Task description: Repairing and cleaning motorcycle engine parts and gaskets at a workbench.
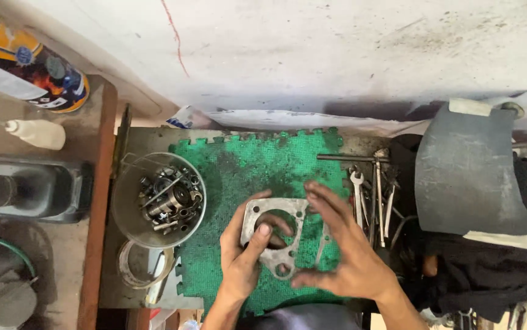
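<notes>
Head view. One flat metal plate (274,235), pierced by a large round opening and several small bolt holes, was held above the green foam mat (239,177) near the front edge of the bench. The left hand (246,250) gripped the plate's left edge, thumb laid across the front face beside the round opening and fingers curled behind. The right hand (337,250) was open, fingers spread, over the plate's right side; its fingertips were blurred, so contact could not be confirmed.

Judged from this grip, the plate would be best kept level and supported at both edges, fingers clear of the bolt holes.

Count: one plate; one clear tub (158,200) of many small metal parts, left of the mat; one empty clear ring-shaped lid or dish (143,267) below it; a cluster of several wrenches (370,195) right of the mat, exact number unclear; one white squeeze bottle (34,132) at far left.
</notes>
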